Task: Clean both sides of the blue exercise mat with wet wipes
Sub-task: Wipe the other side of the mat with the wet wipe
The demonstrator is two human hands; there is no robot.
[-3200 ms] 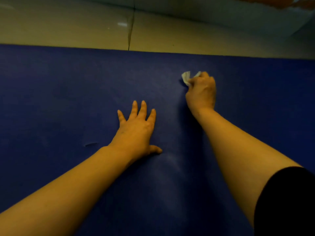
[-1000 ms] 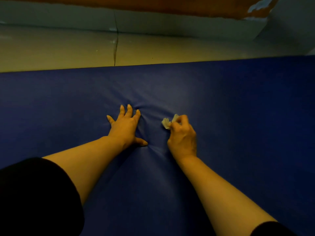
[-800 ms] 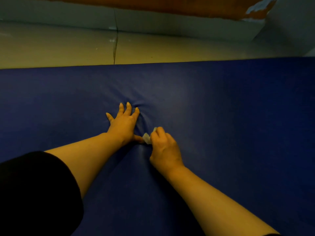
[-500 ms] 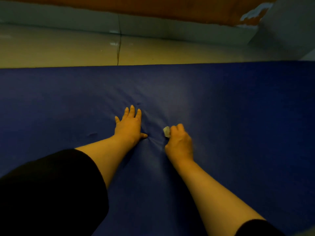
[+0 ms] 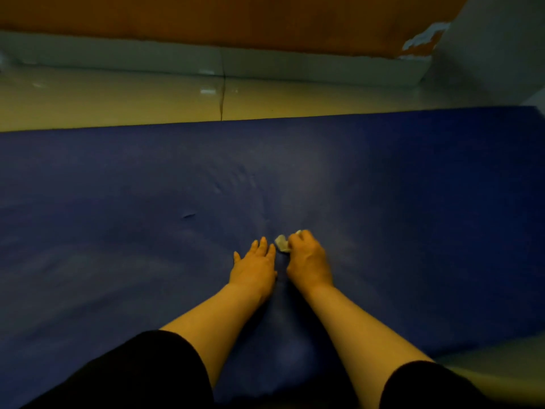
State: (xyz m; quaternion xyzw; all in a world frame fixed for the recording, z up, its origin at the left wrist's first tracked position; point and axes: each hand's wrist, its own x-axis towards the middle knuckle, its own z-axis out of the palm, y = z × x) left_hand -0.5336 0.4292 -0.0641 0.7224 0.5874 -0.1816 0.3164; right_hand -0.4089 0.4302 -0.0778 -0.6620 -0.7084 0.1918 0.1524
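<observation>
Across the middle of the frame the blue exercise mat lies flat on the tiled floor, one face up for wiping. Just below centre, the right hand curls its fingers round a crumpled wet wipe, pressing it to the mat, likely to scrub that spot. Just beside it, the left hand rests flat with fingers straight, seemingly pinning the soft surface so it does not bunch under the rubbing. Faint creases fan out above both hands.
</observation>
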